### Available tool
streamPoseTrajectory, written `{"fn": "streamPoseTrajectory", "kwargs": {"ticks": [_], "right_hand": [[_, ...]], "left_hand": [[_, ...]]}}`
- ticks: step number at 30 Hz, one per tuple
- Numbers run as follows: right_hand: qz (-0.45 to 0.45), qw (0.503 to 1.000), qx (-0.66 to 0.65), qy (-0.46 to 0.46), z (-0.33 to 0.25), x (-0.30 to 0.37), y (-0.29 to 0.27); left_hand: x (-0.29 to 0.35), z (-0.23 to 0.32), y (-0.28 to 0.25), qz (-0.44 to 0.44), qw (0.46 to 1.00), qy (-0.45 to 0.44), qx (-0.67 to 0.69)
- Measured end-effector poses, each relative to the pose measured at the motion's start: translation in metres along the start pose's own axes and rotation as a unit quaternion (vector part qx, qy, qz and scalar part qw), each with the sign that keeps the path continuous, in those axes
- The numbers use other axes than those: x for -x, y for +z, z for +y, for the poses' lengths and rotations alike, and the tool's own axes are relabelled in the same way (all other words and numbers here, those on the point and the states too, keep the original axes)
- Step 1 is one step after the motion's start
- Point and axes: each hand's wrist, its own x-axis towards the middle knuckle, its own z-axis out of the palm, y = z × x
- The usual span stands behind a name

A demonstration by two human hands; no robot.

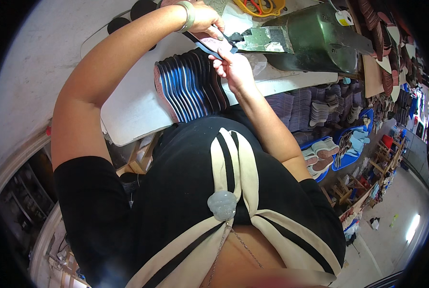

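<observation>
Both of my hands are on one shoe sole [208, 44], dark-edged with a pinkish top, at the head of a green sewing machine [315, 41]. My left hand [204, 19], with a bangle on the wrist, curls its fingers onto the sole's far side. The near edge is pinched between the thumb and fingers of my right hand [233, 69]. Part of the sole lies under my fingers and beside the machine's needle area, where fine detail is too small to read. Just nearer to me stands a row of soles [190, 86], packed upright with dark and blue edges.
The white table [133, 120] has a rounded near-left corner. Dark round-ended pieces [117, 25] lie at its far left. A yellow basket [258, 6] sits behind the machine. To the right are stacked grey soles [291, 108] and blue crates [351, 146] of footwear parts.
</observation>
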Motion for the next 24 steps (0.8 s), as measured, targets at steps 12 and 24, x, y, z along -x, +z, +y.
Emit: {"fn": "streamPoseTrajectory", "kwargs": {"ticks": [12,24], "right_hand": [[-0.015,0.987,0.161,-0.02,-0.027,0.01,-0.02],[-0.016,0.994,0.072,-0.076,0.022,0.06,-0.026]], "left_hand": [[-0.02,-0.024,0.077,0.228,0.969,0.062,0.072],[-0.008,0.002,0.097,0.247,0.926,0.021,0.285]]}}
